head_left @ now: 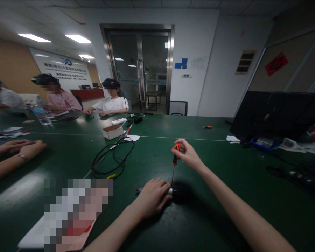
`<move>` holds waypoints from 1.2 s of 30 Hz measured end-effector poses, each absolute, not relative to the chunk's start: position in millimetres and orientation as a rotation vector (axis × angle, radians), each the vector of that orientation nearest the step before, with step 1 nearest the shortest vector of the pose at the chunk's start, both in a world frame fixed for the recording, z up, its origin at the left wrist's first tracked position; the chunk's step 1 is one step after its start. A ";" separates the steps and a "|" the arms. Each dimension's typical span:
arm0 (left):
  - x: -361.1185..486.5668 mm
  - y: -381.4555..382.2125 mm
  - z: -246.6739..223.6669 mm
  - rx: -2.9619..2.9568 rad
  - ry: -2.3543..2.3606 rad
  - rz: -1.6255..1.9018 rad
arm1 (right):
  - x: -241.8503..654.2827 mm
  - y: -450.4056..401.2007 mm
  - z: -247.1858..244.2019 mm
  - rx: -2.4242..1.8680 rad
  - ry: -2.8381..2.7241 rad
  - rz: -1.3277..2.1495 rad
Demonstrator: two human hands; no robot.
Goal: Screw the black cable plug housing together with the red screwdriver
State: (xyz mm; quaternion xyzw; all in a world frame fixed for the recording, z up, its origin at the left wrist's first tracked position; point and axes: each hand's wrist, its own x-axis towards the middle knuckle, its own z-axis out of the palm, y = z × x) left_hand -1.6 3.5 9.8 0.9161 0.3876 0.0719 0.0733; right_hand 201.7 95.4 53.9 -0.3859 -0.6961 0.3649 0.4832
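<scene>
My right hand (190, 155) pinches the orange-and-black handle of a screwdriver (175, 159), which stands nearly upright. Its thin shaft points down, and its tip meets a slim device (170, 191) lying on the table, beside the fingers of my left hand (153, 196). That hand is wrapped over the device from above and covers most of it. A white section and a dark end show at the right, and a small metallic end sticks out at the left. The device's exact kind and the screw under the tip cannot be made out.
On the green table (212, 210) lie a coiled black cable (112, 164), a small open box (113, 132), another screwdriver (207, 127) and a blurred-out pink-and-white item (31, 234). A co-worker's hands (28, 148) rest at left. A large black screen (278, 119) stands at right.
</scene>
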 end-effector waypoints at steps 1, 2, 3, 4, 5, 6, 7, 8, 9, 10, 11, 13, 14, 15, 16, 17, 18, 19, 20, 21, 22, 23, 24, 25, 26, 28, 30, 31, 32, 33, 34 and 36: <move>-1.5 3.5 9.4 2.753 1.163 0.222 | 201.4 95.4 53.5 -0.942 -1.690 0.900; -1.6 3.4 9.0 2.753 1.161 0.228 | 201.2 95.3 53.3 -0.944 -1.687 0.911; -1.7 3.3 8.6 2.752 1.160 0.233 | 201.1 95.1 53.4 -0.945 -1.687 0.919; -1.7 3.2 8.2 2.749 1.157 0.236 | 201.2 94.8 53.7 -0.945 -1.690 0.923; -1.8 3.1 7.9 2.746 1.155 0.237 | 201.4 94.4 54.4 -0.944 -1.695 0.922; -1.9 2.9 7.7 2.744 1.154 0.237 | 201.7 93.8 55.3 -0.944 -1.702 0.918; -2.0 2.7 7.6 2.743 1.154 0.240 | 202.1 93.1 56.4 -0.944 -1.711 0.911; -2.0 2.5 7.6 2.742 1.155 0.241 | 202.5 92.4 57.6 -0.943 -1.720 0.903; -2.1 2.3 7.6 2.742 1.157 0.241 | 202.8 91.7 58.7 -0.942 -1.728 0.897; -2.1 2.2 7.7 2.741 1.159 0.241 | 203.1 91.1 59.6 -0.938 -1.736 0.893; -2.3 2.1 7.8 2.741 1.158 0.242 | 203.2 90.7 60.3 -0.934 -1.742 0.891; -2.6 2.3 8.0 2.740 1.149 0.246 | 203.0 90.6 60.8 -0.923 -1.740 0.888; -2.8 2.5 8.1 2.740 1.144 0.249 | 202.7 91.0 60.7 -0.917 -1.732 0.884; -3.0 2.8 8.1 2.741 1.143 0.249 | 202.3 91.5 60.4 -0.911 -1.721 0.880; -3.0 3.1 8.0 2.743 1.145 0.246 | 201.8 92.1 59.9 -0.903 -1.707 0.877; -2.9 3.5 7.9 2.746 1.151 0.237 | 201.2 92.7 59.5 -0.896 -1.694 0.877; -2.8 3.9 7.7 2.751 1.158 0.225 | 200.6 93.1 59.3 -0.888 -1.681 0.883; -2.5 4.3 7.4 2.758 1.165 0.214 | 199.9 93.4 59.1 -0.880 -1.671 0.893; -2.2 4.7 7.0 2.767 1.170 0.203 | 199.4 93.5 59.2 -0.873 -1.663 0.907; -1.9 4.9 6.5 2.776 1.175 0.197 | 199.0 93.3 59.5 -0.866 -1.658 0.923; -1.5 5.2 5.9 2.783 1.180 0.193 | 198.7 93.1 60.0 -0.859 -1.656 0.939; -1.3 5.4 5.2 2.790 1.179 0.195 | 198.7 92.8 60.6 -0.853 -1.657 0.954; -1.0 5.5 4.4 2.795 1.181 0.200 | 198.9 92.5 61.3 -0.847 -1.660 0.967; -0.8 5.7 3.5 2.798 1.183 0.203 | 199.4 92.4 62.0 -0.844 -1.664 0.978; -0.6 5.8 2.7 2.802 1.189 0.209 | 200.0 92.4 62.6 -0.843 -1.669 0.986; -0.2 6.1 1.2 2.806 1.206 0.213 | 201.3 92.9 63.6 -0.847 -1.677 0.997; 0.2 6.4 0.1 2.805 1.219 0.211 | 202.0 93.8 63.8 -0.852 -1.686 1.011; 0.3 6.4 -0.2 2.802 1.222 0.210 | 202.0 94.3 63.4 -0.854 -1.690 1.021; 0.4 6.4 -0.4 2.799 1.223 0.211 | 201.8 94.7 62.8 -0.856 -1.691 1.029; 0.4 6.4 -0.4 2.798 1.225 0.215 | 201.3 95.1 62.0 -0.858 -1.690 1.034; 0.5 6.2 -0.3 2.798 1.226 0.220 | 200.7 95.5 60.9 -0.862 -1.684 1.034; 0.7 5.9 0.4 2.799 1.229 0.223 | 199.5 96.0 58.5 -0.872 -1.662 1.025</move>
